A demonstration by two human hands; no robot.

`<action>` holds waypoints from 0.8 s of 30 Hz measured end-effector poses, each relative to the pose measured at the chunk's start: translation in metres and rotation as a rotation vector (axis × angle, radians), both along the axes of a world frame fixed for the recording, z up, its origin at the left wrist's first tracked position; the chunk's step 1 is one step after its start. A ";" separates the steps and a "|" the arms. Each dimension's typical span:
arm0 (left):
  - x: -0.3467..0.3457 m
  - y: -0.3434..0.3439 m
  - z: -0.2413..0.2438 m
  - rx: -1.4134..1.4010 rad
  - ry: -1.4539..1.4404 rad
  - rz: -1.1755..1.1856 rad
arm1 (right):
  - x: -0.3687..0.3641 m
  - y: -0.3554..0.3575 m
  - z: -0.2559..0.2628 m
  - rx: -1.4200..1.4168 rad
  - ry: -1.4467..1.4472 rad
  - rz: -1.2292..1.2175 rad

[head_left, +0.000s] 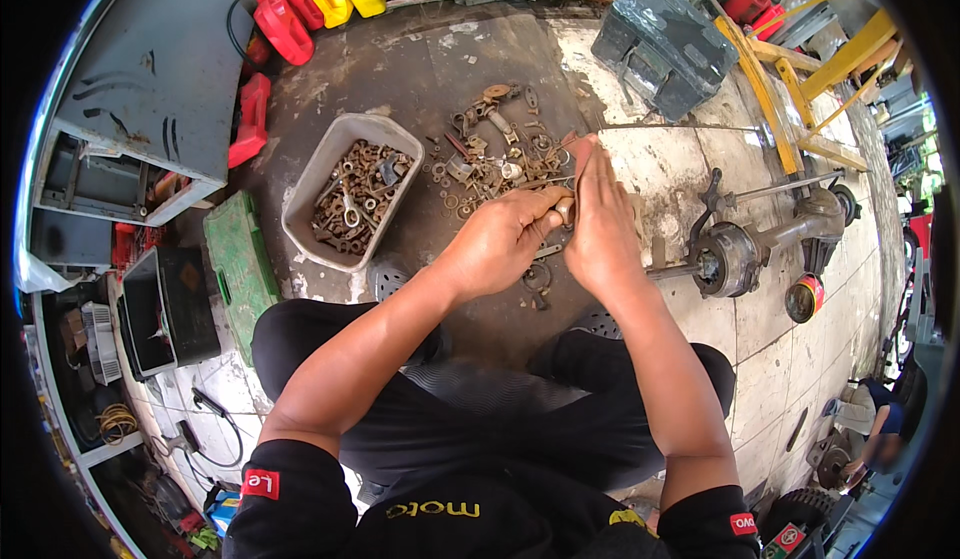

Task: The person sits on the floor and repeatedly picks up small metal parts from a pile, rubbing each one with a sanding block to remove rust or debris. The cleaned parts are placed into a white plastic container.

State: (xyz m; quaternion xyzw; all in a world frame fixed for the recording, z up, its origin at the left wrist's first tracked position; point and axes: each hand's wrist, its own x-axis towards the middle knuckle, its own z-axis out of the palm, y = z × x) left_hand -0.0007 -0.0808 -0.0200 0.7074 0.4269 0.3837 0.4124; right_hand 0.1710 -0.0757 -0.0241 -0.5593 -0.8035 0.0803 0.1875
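My left hand (pixel 499 236) grips a small rounded metal part (pixel 566 212) between thumb and fingers. My right hand (pixel 606 221) is held flat against the part's right side, fingers straight and pointing away from me. Between that palm and the part is a reddish-brown sheet (pixel 581 152), perhaps sandpaper or cloth. Below and beyond both hands, a loose spread of rusty hardware (pixel 480 161) lies on the stained floor, with washers, nuts, bolts and brackets. To the left stands a grey plastic bin (pixel 300 240) holding many rusty bolts and a ring-ended wrench (pixel 350 210).
A vehicle axle assembly (pixel 780 240) lies at right, near an open can (pixel 804 300). A black toolbox (pixel 667 48) and yellow frame (pixel 765 101) stand beyond. Left are a green case (pixel 240 274), a grey metal cabinet (pixel 150 56) and red jerrycans (pixel 281 30). Another person (pixel 874 424) crouches lower right.
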 end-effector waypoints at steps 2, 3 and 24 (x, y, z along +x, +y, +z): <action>-0.002 0.002 -0.003 -0.072 -0.065 0.049 | -0.001 -0.001 0.008 0.004 0.004 -0.017; -0.005 0.009 -0.003 -0.123 -0.078 0.104 | -0.002 -0.006 0.011 0.028 -0.011 0.029; -0.011 0.010 0.003 -0.332 -0.151 0.113 | -0.009 -0.010 0.007 0.027 0.034 0.097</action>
